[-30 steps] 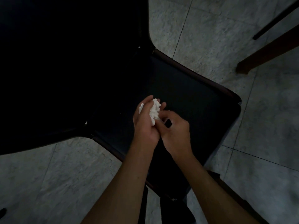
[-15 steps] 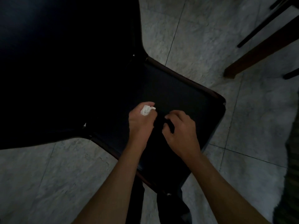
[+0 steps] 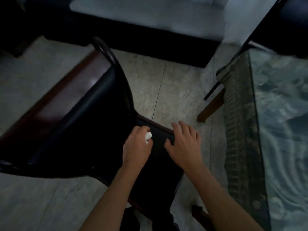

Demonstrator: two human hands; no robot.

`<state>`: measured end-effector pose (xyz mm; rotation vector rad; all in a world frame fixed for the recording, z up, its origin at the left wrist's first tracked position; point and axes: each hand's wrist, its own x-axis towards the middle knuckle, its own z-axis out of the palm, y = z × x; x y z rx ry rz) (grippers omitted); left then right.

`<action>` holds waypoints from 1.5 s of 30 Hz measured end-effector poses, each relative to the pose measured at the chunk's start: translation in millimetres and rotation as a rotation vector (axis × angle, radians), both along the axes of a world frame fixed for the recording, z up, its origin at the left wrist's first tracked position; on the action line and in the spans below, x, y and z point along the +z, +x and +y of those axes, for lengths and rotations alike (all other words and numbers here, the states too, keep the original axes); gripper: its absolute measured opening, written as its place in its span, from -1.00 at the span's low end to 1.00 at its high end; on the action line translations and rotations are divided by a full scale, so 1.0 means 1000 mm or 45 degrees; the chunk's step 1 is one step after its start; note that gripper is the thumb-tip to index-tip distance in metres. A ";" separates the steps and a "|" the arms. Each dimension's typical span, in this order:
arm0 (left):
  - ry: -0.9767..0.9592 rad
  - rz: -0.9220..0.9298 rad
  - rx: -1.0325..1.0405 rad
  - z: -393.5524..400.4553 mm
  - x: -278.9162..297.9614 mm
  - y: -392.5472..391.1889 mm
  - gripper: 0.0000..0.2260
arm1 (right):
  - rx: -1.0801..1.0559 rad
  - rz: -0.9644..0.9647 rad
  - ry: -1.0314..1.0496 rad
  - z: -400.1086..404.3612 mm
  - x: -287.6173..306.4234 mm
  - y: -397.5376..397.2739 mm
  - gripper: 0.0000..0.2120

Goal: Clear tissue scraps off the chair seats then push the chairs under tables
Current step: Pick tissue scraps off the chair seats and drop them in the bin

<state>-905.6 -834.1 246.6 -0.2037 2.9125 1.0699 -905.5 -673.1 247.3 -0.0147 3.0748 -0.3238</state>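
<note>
Dining room: chair (image 3: pixel 80 124), glass-topped table (image 3: pixel 281 124).

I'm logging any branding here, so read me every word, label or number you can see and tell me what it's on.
None can be read.
The black padded chair seat, the white tissue scrap gripped in the left hand, and the patterned glass-topped table carry no visible lettering; the picture is dim and blurred.

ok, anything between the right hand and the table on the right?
Only bare floor tile and one brown table leg, per the head view. The right hand rests on the chair seat's edge; the glass-topped table stands apart from it.
</note>
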 end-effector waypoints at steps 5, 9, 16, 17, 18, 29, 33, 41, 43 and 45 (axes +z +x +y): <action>-0.066 0.120 -0.059 0.005 0.083 -0.010 -0.69 | 0.017 0.113 -0.014 0.006 0.077 -0.013 -0.48; -0.104 0.206 -0.043 -0.002 0.130 -0.013 -0.68 | 0.013 0.182 -0.002 0.002 0.120 -0.017 -0.50; -0.147 0.298 -0.166 -0.047 0.165 -0.022 -0.60 | -0.077 0.258 0.026 -0.032 0.165 -0.017 -0.51; -0.136 0.310 -0.183 -0.058 0.169 -0.023 -0.59 | -0.096 0.265 0.024 -0.042 0.170 -0.015 -0.51; -0.137 0.327 -0.209 -0.070 0.173 -0.024 -0.58 | -0.112 0.270 0.026 -0.053 0.174 -0.012 -0.50; -0.208 0.409 -0.349 -0.260 0.214 -0.027 -0.69 | -0.065 0.284 0.009 -0.243 0.214 -0.006 -0.53; -0.218 0.409 -0.274 -0.322 0.224 -0.035 -0.74 | 0.004 0.312 -0.070 -0.300 0.225 -0.023 -0.60; -0.223 0.399 -0.194 -0.409 0.230 -0.082 -0.71 | 0.096 0.262 -0.218 -0.396 0.220 -0.086 -0.63; -0.242 0.392 -0.208 -0.427 0.225 -0.102 -0.69 | 0.094 0.269 -0.239 -0.418 0.214 -0.106 -0.62; -0.266 0.394 -0.221 -0.445 0.219 -0.130 -0.68 | 0.086 0.273 -0.260 -0.437 0.207 -0.132 -0.61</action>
